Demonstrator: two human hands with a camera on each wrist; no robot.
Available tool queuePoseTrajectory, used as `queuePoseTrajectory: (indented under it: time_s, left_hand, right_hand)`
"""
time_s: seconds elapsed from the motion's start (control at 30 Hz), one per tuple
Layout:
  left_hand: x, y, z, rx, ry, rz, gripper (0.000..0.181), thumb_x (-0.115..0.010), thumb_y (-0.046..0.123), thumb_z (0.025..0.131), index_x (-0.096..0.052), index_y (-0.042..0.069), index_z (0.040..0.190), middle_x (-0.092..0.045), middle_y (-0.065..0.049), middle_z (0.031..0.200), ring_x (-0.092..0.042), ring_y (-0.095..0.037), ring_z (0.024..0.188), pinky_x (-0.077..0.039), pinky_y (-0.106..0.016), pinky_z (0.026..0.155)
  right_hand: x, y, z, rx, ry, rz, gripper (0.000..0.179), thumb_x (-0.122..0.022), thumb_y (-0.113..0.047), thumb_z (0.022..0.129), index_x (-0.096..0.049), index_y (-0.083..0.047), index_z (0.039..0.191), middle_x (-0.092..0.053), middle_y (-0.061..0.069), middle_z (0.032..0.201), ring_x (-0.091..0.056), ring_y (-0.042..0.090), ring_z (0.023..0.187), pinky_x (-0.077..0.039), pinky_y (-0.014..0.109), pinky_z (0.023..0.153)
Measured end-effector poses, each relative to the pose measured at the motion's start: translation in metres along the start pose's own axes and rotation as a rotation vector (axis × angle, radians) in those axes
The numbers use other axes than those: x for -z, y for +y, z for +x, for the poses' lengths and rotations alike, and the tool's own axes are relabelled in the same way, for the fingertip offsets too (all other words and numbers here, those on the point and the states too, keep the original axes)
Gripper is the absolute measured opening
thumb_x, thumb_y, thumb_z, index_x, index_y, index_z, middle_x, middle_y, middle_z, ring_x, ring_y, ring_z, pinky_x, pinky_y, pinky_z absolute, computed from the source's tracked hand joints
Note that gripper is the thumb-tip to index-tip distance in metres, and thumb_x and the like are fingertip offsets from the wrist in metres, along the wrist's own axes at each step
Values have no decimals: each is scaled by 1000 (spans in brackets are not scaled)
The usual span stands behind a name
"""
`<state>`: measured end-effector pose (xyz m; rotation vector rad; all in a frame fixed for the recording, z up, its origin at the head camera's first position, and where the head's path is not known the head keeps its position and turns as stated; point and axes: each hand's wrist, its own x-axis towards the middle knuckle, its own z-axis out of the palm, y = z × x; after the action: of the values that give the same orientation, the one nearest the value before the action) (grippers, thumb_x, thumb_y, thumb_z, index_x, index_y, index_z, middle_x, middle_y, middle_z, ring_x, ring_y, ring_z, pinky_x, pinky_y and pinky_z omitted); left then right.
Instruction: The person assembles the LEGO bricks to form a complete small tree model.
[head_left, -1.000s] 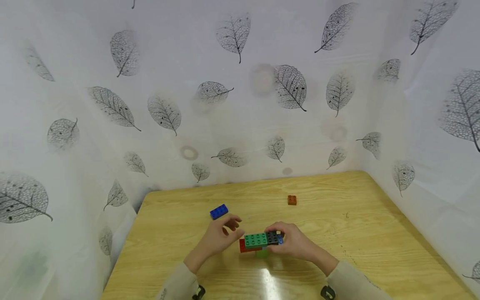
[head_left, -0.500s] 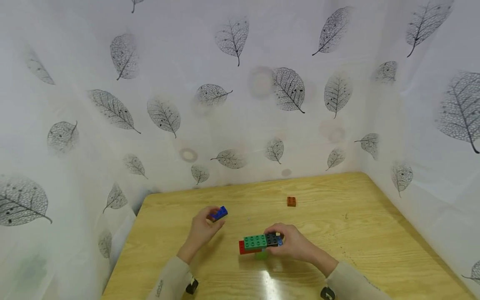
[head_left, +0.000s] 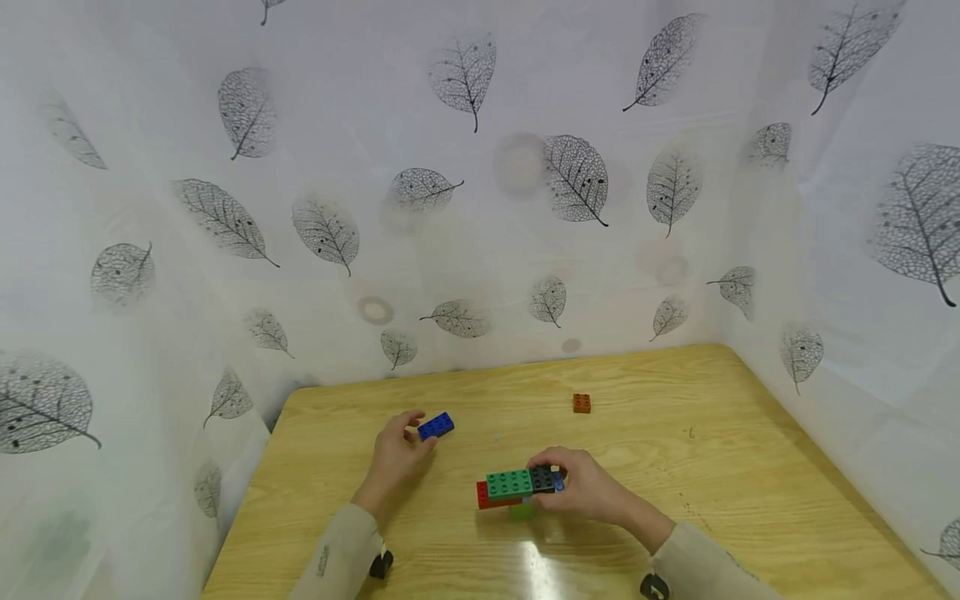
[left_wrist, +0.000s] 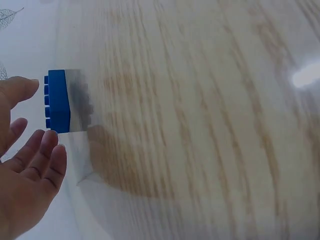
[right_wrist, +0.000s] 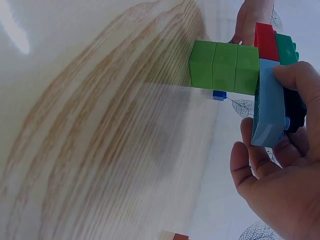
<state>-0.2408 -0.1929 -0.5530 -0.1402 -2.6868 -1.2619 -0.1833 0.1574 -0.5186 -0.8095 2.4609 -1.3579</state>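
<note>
A dark blue studded toy brick (head_left: pixel 437 426) lies on the table. My left hand (head_left: pixel 396 450) is just left of it, thumb and fingers spread either side; the left wrist view shows the brick (left_wrist: pixel 59 101) in front of the loosely bent fingers, not gripped. My right hand (head_left: pixel 588 487) holds a toy-brick structure (head_left: pixel 510 483) at its right end, thumb on the light blue brick (right_wrist: pixel 270 105) and fingers around the black brick (head_left: pixel 542 479). Its green brick (head_left: pixel 509 483) sits over a red brick (head_left: pixel 482 496), with stacked lime green bricks (right_wrist: pixel 224 67) as a column beneath.
A small orange brick (head_left: pixel 582 403) lies toward the back of the wooden table (head_left: pixel 660 417). Leaf-patterned white sheeting (head_left: pixel 480 250) hangs along the back and both sides.
My left hand has moved left and back to the dark blue brick; its fingers covered part of the brick half a second ago and now stand off it. The right hand stays nearly still.
</note>
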Motion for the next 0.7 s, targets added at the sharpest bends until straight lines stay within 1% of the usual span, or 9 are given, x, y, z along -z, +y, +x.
queuePoseTrajectory:
  time_s: [0.13, 0.2, 0.3, 0.4, 0.53, 0.7]
  left_hand:
    - [0, -4, 0, 77, -30, -35, 52, -80, 15, 93, -61, 4, 141, -66, -14, 125, -61, -26, 102, -50, -38, 88]
    - [0, -6, 0, 96, -42, -52, 53, -79, 15, 93, -61, 4, 141, -66, -14, 125, -59, -26, 102, -50, -38, 87]
    - [1, -8, 0, 109, -50, -61, 52, -79, 14, 93, -61, 3, 140, -66, -14, 123, -59, -25, 100, -50, -37, 85]
    - [0, -9, 0, 116, -51, -59, 52, -79, 13, 92, -62, 3, 140, -66, -15, 122, -59, -24, 100, -51, -37, 85]
    - [-1, -12, 2, 110, -51, -43, 49, -80, 12, 92, -64, 0, 137, -68, -16, 121, -59, -23, 98, -51, -37, 84]
    - [-1, -14, 5, 75, -49, 3, 41, -81, 9, 91, -68, -4, 128, -70, -18, 115, -60, -24, 95, -50, -38, 82]
  right_hand:
    - [0, -1, 0, -2, -6, 2, 39, -82, -25, 91, -70, -15, 127, -71, 7, 123, -61, 4, 93, -54, 24, 76]
    - [0, -1, 0, -5, -8, 2, 39, -82, -26, 91, -70, -15, 127, -71, 7, 123, -61, 4, 93, -54, 24, 76]
    - [0, -1, 0, -10, -10, 0, 39, -82, -26, 91, -70, -16, 127, -71, 6, 123, -61, 5, 92, -53, 24, 76]
    - [0, -1, 0, -6, -8, -5, 39, -82, -27, 91, -70, -16, 126, -71, 6, 123, -61, 7, 93, -53, 24, 76]
    - [0, -1, 0, 0, -4, -7, 39, -82, -26, 91, -70, -16, 126, -71, 6, 122, -61, 7, 93, -53, 24, 76]
    - [0, 1, 1, -1, -12, 1, 39, -82, -27, 91, -70, -16, 126, -71, 6, 121, -61, 4, 91, -53, 24, 75]
